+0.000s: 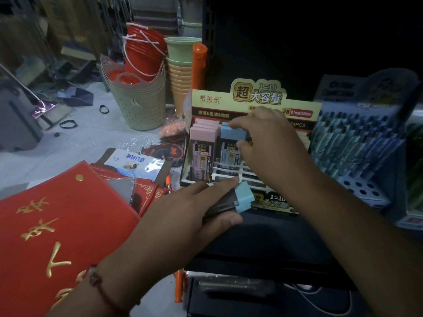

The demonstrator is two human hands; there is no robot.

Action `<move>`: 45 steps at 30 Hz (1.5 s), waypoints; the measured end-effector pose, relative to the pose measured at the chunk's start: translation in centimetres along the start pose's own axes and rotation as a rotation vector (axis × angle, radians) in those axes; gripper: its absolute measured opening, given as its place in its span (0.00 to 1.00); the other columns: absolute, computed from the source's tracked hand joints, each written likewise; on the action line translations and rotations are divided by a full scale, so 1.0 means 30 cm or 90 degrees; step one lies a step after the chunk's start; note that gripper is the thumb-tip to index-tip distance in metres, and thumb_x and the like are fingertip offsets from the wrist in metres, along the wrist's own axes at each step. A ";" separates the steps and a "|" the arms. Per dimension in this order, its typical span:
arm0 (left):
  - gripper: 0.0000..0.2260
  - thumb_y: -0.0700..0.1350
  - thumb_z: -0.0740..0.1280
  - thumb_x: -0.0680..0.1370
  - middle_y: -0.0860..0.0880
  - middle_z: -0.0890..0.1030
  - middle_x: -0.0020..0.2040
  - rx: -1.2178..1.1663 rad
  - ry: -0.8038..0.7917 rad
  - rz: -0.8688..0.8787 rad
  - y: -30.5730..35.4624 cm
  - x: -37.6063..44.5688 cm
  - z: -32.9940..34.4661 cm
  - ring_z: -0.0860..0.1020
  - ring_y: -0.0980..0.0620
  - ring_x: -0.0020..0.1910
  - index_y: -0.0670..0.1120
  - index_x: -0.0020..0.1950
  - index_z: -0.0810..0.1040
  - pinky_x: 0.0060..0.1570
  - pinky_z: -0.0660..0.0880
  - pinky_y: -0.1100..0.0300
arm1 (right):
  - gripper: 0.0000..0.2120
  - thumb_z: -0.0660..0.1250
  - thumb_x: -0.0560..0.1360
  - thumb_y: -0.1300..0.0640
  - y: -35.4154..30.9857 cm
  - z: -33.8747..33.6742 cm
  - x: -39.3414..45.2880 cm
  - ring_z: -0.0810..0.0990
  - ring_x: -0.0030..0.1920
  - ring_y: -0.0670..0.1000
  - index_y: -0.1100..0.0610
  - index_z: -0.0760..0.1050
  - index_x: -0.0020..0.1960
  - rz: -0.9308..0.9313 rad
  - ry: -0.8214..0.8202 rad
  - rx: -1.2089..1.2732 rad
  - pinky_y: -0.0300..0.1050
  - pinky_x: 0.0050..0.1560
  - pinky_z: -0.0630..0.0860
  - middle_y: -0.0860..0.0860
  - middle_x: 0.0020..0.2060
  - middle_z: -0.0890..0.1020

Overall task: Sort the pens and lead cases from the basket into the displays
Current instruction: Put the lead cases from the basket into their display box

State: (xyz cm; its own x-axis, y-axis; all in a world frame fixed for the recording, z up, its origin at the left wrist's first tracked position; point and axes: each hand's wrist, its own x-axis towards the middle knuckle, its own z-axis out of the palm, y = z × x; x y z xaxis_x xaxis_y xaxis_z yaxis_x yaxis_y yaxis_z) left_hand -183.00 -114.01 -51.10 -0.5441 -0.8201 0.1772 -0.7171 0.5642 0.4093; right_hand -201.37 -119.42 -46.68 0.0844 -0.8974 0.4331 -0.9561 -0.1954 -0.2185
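Hands both busy with lead cases at the cardboard display (251, 104), mid-scene on a dark shelf. Right hand (267, 138) pinches the blue cap of a lead case (231, 143) standing in the display's second column, fingers closed on it, looks like seating it into a slot of the white rack (231, 173). Pink-capped cases (202, 143) fill the column just left of it; slots to the right and nearer look empty. Left hand (183, 216) grips another blue-capped case (242, 200), maybe more than one, hard to tell, held level just near the display's front edge, thumb under, fingers over. Pen display (357, 143) stands just right of the lead display, rows of blue pens upright in it. Basket named in the task not clearly visible; dark tray area near bottom is too dim to read. Red cloth with gold characters (57, 225) lies near left, stacked beige baskets and red buckets (142, 88) far left on the floor. Step in hand: placing blue cases. Next move likely needs the right hand to let go, take the case from the left hand, turn it upright and drop it into a slot beside or behind the blue one.
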 end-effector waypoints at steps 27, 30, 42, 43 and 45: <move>0.12 0.59 0.61 0.78 0.53 0.83 0.47 -0.566 0.090 -0.066 0.093 0.054 0.026 0.82 0.51 0.41 0.58 0.54 0.80 0.42 0.82 0.52 | 0.27 0.79 0.67 0.53 0.078 -0.124 -0.203 0.83 0.51 0.40 0.32 0.75 0.60 0.023 -0.153 0.440 0.49 0.57 0.80 0.40 0.52 0.83; 0.13 0.59 0.60 0.77 0.50 0.83 0.46 -0.579 0.097 -0.071 0.100 0.060 0.028 0.83 0.50 0.39 0.56 0.52 0.80 0.39 0.80 0.56 | 0.28 0.79 0.68 0.54 0.077 -0.127 -0.202 0.83 0.51 0.41 0.35 0.76 0.62 0.042 -0.147 0.459 0.49 0.57 0.80 0.40 0.52 0.83; 0.11 0.54 0.59 0.78 0.55 0.83 0.46 -0.572 0.139 -0.051 0.121 0.073 0.024 0.82 0.57 0.45 0.54 0.53 0.80 0.38 0.76 0.66 | 0.30 0.78 0.67 0.47 0.100 -0.134 -0.190 0.82 0.47 0.38 0.36 0.74 0.67 0.057 -0.144 0.379 0.44 0.52 0.80 0.40 0.47 0.81; 0.11 0.53 0.59 0.79 0.57 0.83 0.45 -0.558 0.156 -0.049 0.121 0.075 0.021 0.81 0.60 0.44 0.54 0.51 0.80 0.37 0.75 0.69 | 0.29 0.78 0.68 0.46 0.107 -0.138 -0.185 0.81 0.46 0.38 0.35 0.74 0.67 0.057 -0.131 0.366 0.43 0.51 0.79 0.40 0.45 0.80; 0.10 0.52 0.59 0.80 0.60 0.83 0.44 -0.538 0.180 -0.049 0.122 0.078 0.016 0.80 0.63 0.43 0.53 0.50 0.79 0.36 0.72 0.73 | 0.25 0.77 0.69 0.47 0.121 -0.155 -0.175 0.81 0.43 0.38 0.36 0.75 0.64 0.055 -0.102 0.350 0.35 0.45 0.77 0.41 0.43 0.80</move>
State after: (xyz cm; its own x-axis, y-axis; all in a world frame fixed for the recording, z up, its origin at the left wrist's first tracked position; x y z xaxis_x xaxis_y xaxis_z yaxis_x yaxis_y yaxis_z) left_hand -187.11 -113.82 -49.62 -0.2993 -0.9089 0.2904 -0.1266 0.3395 0.9321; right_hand -206.58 -113.57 -45.70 0.0948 -0.9595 0.2652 -0.6789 -0.2572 -0.6877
